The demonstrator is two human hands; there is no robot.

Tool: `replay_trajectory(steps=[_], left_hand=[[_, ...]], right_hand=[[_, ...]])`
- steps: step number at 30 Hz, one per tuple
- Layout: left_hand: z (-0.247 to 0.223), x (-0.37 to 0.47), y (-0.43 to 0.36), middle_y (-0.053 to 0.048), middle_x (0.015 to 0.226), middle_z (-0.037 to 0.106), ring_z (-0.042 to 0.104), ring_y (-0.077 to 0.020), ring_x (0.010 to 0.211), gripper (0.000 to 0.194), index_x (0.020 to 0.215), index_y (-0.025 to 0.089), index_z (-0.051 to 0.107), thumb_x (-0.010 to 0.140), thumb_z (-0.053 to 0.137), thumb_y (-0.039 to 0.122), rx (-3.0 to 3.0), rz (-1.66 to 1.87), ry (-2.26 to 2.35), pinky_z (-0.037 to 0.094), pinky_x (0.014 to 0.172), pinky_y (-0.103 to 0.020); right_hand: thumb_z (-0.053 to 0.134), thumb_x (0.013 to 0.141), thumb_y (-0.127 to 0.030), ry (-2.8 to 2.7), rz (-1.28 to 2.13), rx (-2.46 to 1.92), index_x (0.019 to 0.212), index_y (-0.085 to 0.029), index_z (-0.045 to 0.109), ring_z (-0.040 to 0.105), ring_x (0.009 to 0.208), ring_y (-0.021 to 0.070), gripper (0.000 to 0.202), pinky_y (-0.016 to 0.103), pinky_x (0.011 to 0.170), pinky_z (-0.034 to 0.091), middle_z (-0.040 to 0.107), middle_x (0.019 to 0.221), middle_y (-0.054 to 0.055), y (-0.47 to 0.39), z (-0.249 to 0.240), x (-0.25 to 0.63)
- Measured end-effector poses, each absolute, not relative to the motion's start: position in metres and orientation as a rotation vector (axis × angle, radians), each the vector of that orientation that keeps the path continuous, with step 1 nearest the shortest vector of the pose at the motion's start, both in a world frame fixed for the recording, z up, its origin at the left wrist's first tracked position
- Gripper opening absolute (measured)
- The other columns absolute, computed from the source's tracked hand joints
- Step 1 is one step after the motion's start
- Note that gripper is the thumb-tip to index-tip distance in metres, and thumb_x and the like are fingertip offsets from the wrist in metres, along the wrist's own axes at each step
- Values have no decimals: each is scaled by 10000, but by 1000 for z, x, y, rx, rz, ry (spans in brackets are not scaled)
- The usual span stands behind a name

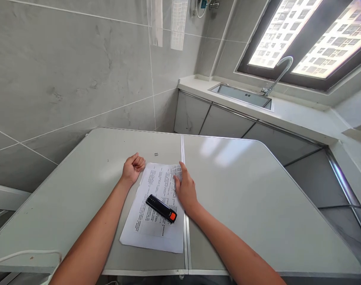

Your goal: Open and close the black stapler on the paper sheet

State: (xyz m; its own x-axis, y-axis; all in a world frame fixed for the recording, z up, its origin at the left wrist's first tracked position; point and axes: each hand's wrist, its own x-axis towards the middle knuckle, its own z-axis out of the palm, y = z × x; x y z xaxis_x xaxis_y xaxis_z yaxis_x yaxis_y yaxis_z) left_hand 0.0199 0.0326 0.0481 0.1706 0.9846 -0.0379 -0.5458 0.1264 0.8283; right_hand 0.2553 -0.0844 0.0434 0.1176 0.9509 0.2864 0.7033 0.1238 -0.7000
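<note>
Printed sheets of paper (pixel 133 229) lie on the folding table, left of its centre seam. A black stapler (pixel 159 206) with an orange-red end rests aslant on them. My left hand (pixel 133 168) is closed at the paper's top left corner, its fingers curled; whether anything is inside cannot be seen. At the top right edge of the paper is my right hand (pixel 185 185), thumb and index finger apart, holding nothing. Two small staple pieces (pixel 156 154) lie on the table beyond the paper.
The pale table (pixel 242 206) has a metal seam down its middle. A white cable (pixel 29 251) crosses its near left corner. Behind, to the right, stands a counter (pixel 195 84) with a sink (pixel 242 95) and a faucet (pixel 283 75) under a window.
</note>
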Motion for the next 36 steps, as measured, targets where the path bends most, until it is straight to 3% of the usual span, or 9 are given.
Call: replay_trajectory(steps=[2,5,9,14,22,29,33,36], left_hand=[[48,21,32,52,541,163,246,-89,466,599,523,200,210,894,657,344,804,1258,729,216,425,-251],[48,24,31,55,542,160,235,-87,466,603,520,198,217,900,658,356,861,1241,748,209,426,-248],[47,26,30,57,536,162,227,-84,465,602,516,199,227,910,656,350,906,1239,747,191,430,-246],[46,28,30,62,533,162,218,-83,464,599,524,202,223,910,654,355,940,1245,748,174,435,-248],[43,30,29,60,550,158,204,-91,481,607,544,215,198,912,644,402,1083,1209,836,145,464,-274],[44,56,6,43,536,208,218,-109,509,554,552,208,247,986,513,427,1680,1166,1315,184,538,-306],[45,87,-18,10,590,436,385,-131,574,479,582,188,374,1015,462,372,2229,889,1287,256,581,-301],[42,98,-21,-14,625,526,477,-150,639,455,583,186,426,1009,451,346,2462,677,1212,254,581,-301]], right_hand=[[438,999,-212,-1696,432,-1641,1371,-229,529,634,839,208,383,326,731,516,642,1076,74,-90,43,255],[412,978,-123,-1794,434,-1663,1204,-204,607,630,849,197,310,305,696,489,605,1178,103,-100,37,252],[363,954,-41,-1875,407,-1692,1240,-191,597,631,844,191,399,303,681,474,566,1277,126,-101,31,254],[411,970,-80,-1857,429,-1692,1174,-182,643,634,868,202,325,314,777,492,606,1155,104,-89,33,282],[471,959,-141,-1850,447,-1720,1104,-209,698,634,840,190,277,307,785,476,649,1028,55,-77,41,343],[552,965,-229,-1915,463,-1713,1196,-273,724,640,831,179,291,301,772,478,653,1091,49,-70,45,360],[597,953,-272,-1856,410,-1770,1141,-264,755,605,726,153,246,310,738,472,628,1074,56,-67,50,376],[523,1005,-306,-1661,309,-1686,991,-221,741,550,649,139,234,305,691,451,622,913,34,-71,55,387]])
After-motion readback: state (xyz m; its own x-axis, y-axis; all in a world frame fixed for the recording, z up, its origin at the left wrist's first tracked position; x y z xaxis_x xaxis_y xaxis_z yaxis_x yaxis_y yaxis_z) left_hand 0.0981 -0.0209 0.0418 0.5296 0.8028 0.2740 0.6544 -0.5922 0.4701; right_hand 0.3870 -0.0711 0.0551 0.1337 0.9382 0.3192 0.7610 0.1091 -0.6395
